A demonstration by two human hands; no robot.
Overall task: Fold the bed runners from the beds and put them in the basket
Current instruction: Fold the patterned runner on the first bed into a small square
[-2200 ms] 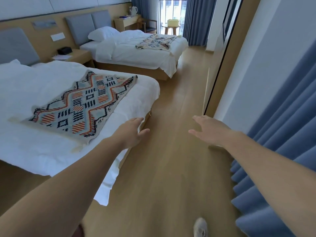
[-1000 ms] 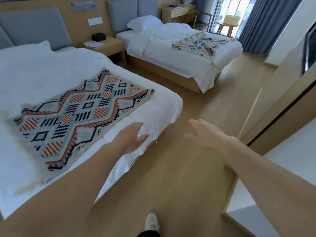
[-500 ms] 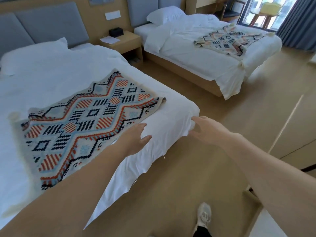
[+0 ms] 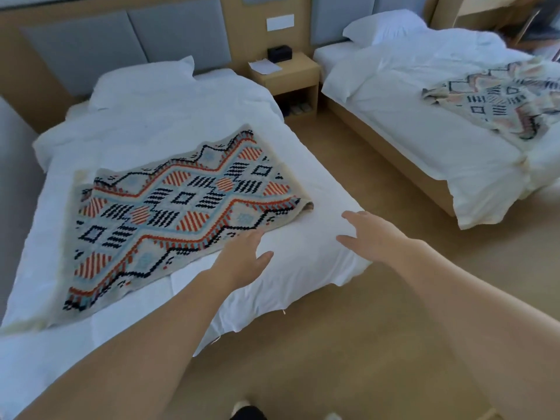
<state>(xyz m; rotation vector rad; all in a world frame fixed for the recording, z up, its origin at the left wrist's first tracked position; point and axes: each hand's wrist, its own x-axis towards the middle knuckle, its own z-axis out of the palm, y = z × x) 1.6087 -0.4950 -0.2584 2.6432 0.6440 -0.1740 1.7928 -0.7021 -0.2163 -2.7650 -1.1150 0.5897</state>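
A patterned bed runner [image 4: 169,213] in orange, black and light blue lies flat across the foot of the near bed [image 4: 169,110]. My left hand [image 4: 242,259] hovers open at the runner's near edge, fingertips at its border. My right hand [image 4: 372,234] is open over the white sheet at the bed's foot corner, to the right of the runner. A second runner [image 4: 497,101] lies rumpled on the far bed [image 4: 409,122] at the right. No basket is in view.
A wooden nightstand [image 4: 288,77] with a black box and a paper stands between the beds. Grey padded headboards [image 4: 127,40] line the wall. Wood floor [image 4: 348,344] runs between and in front of the beds. My shoes show at the bottom edge.
I have walked up and turned left toward the near bed. Both open hands have moved from above the floor to over the bed's foot, the left reaching the runner's edge.
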